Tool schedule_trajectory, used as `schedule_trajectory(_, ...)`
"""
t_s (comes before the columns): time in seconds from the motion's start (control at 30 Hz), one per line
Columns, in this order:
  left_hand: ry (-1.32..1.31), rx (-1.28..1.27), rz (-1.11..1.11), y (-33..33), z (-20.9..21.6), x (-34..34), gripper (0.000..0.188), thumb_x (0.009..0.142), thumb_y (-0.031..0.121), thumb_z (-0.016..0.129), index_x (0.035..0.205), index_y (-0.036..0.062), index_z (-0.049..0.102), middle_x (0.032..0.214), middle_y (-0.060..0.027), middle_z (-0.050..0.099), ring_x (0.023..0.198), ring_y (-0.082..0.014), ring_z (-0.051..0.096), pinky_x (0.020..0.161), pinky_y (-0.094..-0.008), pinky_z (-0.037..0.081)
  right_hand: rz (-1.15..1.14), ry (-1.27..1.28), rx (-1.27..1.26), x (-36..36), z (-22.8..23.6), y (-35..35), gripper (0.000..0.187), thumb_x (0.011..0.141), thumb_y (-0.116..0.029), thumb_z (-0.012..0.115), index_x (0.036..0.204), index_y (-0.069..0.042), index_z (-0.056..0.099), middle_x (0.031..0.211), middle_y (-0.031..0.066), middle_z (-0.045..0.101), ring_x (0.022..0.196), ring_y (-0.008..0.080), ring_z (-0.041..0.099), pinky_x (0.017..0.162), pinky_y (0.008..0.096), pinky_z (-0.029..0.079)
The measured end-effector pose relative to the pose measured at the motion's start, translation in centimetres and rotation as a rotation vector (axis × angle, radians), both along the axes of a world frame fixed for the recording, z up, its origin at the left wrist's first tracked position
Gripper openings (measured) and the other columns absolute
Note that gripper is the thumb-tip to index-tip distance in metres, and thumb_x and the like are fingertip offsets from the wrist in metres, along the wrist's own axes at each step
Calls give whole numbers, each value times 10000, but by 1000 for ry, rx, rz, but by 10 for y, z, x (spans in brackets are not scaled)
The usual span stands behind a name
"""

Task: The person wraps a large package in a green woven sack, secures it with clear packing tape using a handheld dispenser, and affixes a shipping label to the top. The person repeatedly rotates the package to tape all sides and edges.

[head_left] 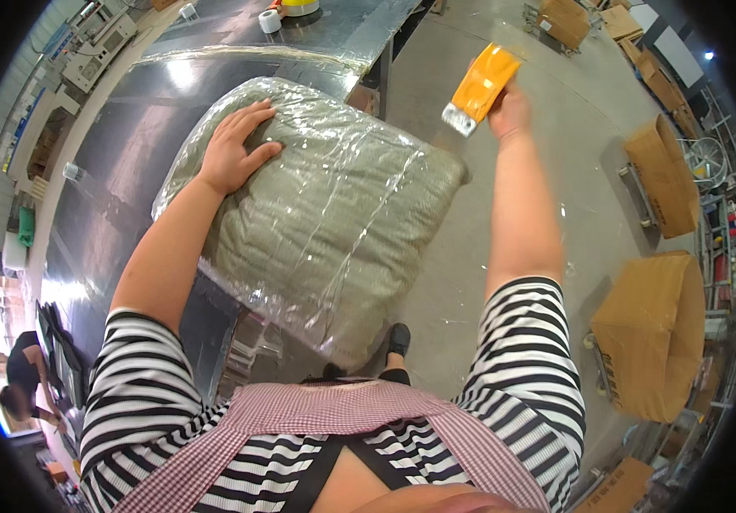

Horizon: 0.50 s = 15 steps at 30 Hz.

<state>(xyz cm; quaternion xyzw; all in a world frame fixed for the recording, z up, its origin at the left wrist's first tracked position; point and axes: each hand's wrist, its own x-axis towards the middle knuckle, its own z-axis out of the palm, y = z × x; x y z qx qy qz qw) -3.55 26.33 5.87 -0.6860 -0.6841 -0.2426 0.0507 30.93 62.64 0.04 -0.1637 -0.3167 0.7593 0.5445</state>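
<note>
A large pillow-like bundle of grey-green fabric [334, 214], wrapped in clear shiny plastic, lies partly on the dark table and juts past its right edge. My left hand [237, 150] rests on its upper left part, fingers spread on the plastic. Raised off to the right of the bundle, my right hand [510, 111] is closed around a yellow hand tool with a silvery end [483, 84]. The silvery end points down and left, apart from the plastic. Motion blurs this tool, so its exact kind does not show.
The dark table [111, 162] runs along the left. A white roll [270, 20] sits at its far end. Brown cartons stand on wheeled bases at right, one farther [663, 175] and one nearer [646, 333]. Another person [26, 368] bends over at lower left.
</note>
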Motion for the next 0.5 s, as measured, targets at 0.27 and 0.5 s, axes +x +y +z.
schedule_trajectory(0.27,-68,-18,32,0,-2,3,540,830,303,734,1314,108,597,1459,-65,531,1376,-287,448,1147,-404,331,282,-289,-435,-19,-274,-216,448,1020,-282,501,1387,-28,468,1330,161,582,1213,281,580,1039,416,464)
schedule_trajectory(0.5,-74,-48,74,13,-8,2,566,882,458,682,1360,171,581,1465,-64,523,1360,-272,462,1135,-391,354,684,-312,39,23,-132,-547,571,989,-386,597,1403,-26,442,1373,133,557,1254,280,555,1030,391,453)
